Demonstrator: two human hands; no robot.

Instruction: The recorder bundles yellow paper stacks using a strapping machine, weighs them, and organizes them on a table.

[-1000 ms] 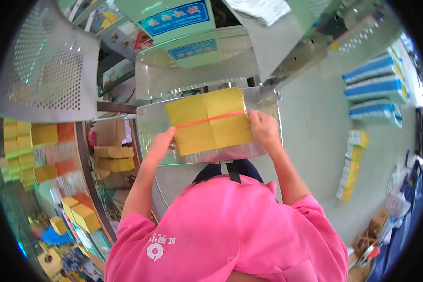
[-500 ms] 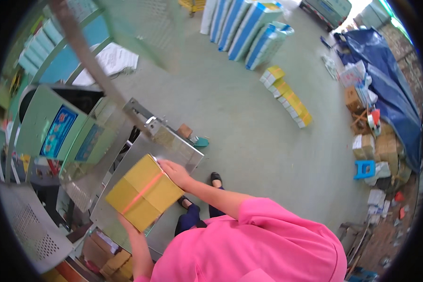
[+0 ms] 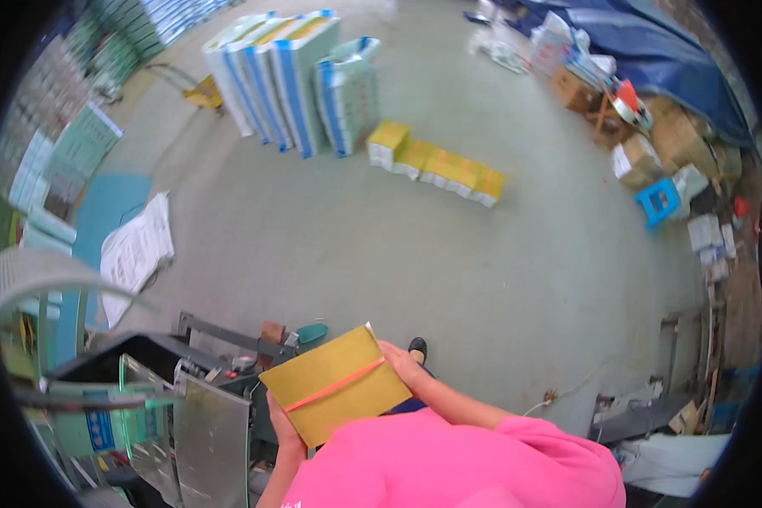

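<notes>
1. Held item: a rectangular bundle of yellow, paper-like sheets (image 3: 344, 405) is sitting between both hands, in front of the person's bright pink shirt (image 3: 432, 461)
2. Left hand (image 3: 286, 428) is gripping the bundle's left side; its fingers are clamping there, tips running out of sight, so depth of grip cannot be told
3. Right hand (image 3: 405, 366) is holding the opposite side; its fingers are clamping on that edge, their undersides hidden
4. A thin, flat, red-pink band (image 3: 334, 387) is crossing the top face, running from near one hand to near the other and looking straight
5. Judgement, grip: pressing evenly from both sides should be keeping the sheets square; supporting from below would probably be steadier than squeezing alone
6. Judgement, band: pulling on it would risk skewing the bundle, so the hands are best bearing on the sides
7. Judgement, footing: the bundle is blocking part of the downward view; only one black shoe (image 3: 417, 347) is showing clearly
8. Surroundings: a grey metal machine panel (image 3: 213, 436) is standing at left; farther out, a row of yellow-topped, white-sided blocks (image 3: 437, 167) is lying on the grey floor (image 3: 313, 245), near tall white sacks with blue stripes (image 3: 300, 93)
</notes>
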